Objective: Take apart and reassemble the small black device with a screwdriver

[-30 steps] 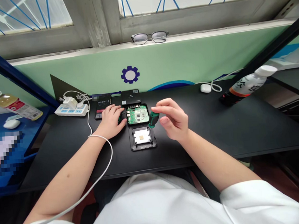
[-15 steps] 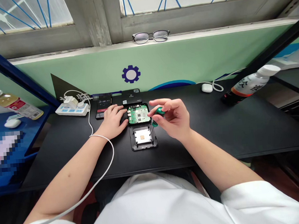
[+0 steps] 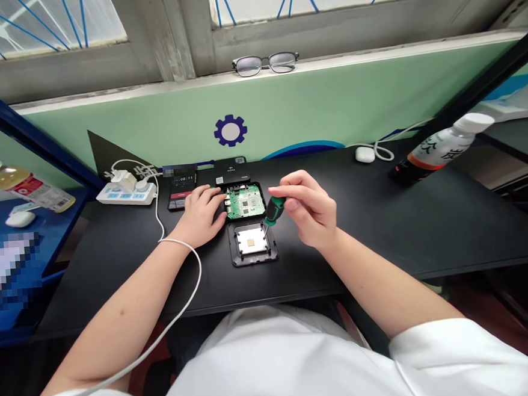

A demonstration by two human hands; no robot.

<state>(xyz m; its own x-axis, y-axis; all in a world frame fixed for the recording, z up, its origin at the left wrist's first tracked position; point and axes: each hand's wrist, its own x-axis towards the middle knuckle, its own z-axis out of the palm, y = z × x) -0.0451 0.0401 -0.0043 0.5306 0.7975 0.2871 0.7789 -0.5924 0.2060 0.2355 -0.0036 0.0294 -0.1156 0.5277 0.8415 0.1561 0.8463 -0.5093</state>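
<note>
The right hand (image 3: 307,210) grips the screwdriver (image 3: 273,210) by its green handle, fingers closed, tip down beside the circuit board (image 3: 245,201) on the table (image 3: 383,226). The left hand (image 3: 200,213) rests unclenched against the board's left side. The board is probably light, stiff and fragile, so hold it by the edges only.

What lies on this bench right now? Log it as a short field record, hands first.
Left: left hand rests open against the left side of the green square circuit board
Right: right hand grips the green-handled screwdriver, tip down at the black plastic case half with a silver plate
Surface: black table
Behind: white power strip, black digital timer
Sill: black-rimmed glasses
</note>
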